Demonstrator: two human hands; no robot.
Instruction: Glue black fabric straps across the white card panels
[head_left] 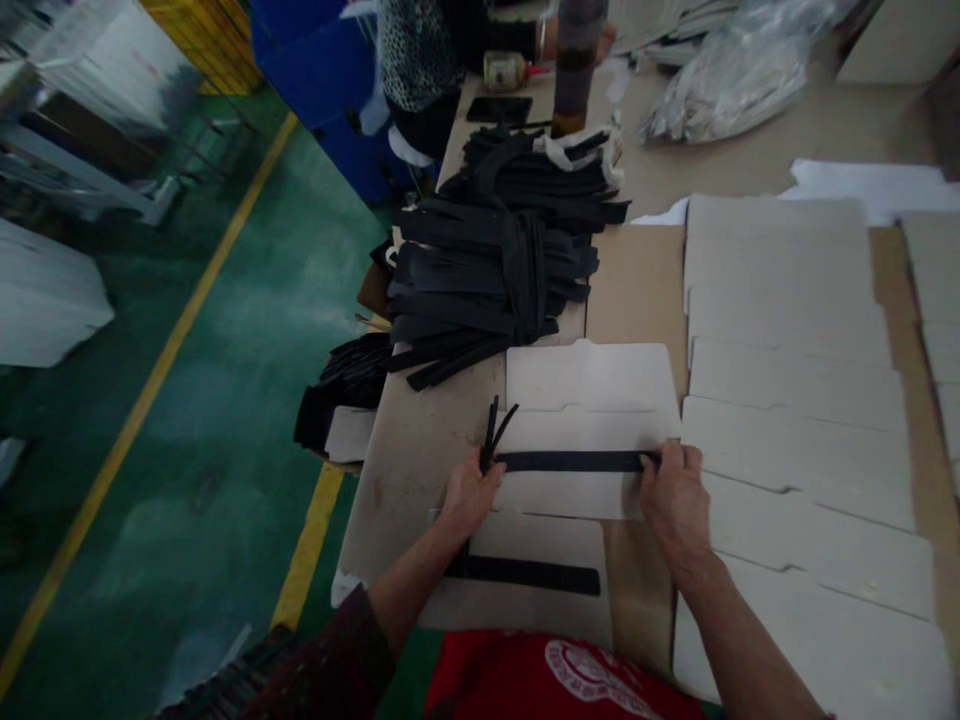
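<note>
A flat black strip (574,461) is stretched straight between my two hands, over a pale card sheet (592,425). My left hand (474,490) is closed on its left end and also holds several more black strips, whose ends stick up above the fingers. At the strip's right end, my right hand (676,492) pinches it near the sheet's right edge. Closer to me, another black strip (534,574) lies across a second pale sheet (536,538); its left end is partly hidden by my left arm.
Bundles of black strips (491,265) lie at the table's left edge, with a brown bottle (574,70) behind. Overlapping pale sheets (795,370) cover the right side. A box of black pieces (351,385) stands beside the table. Another person (421,60) is at the far end.
</note>
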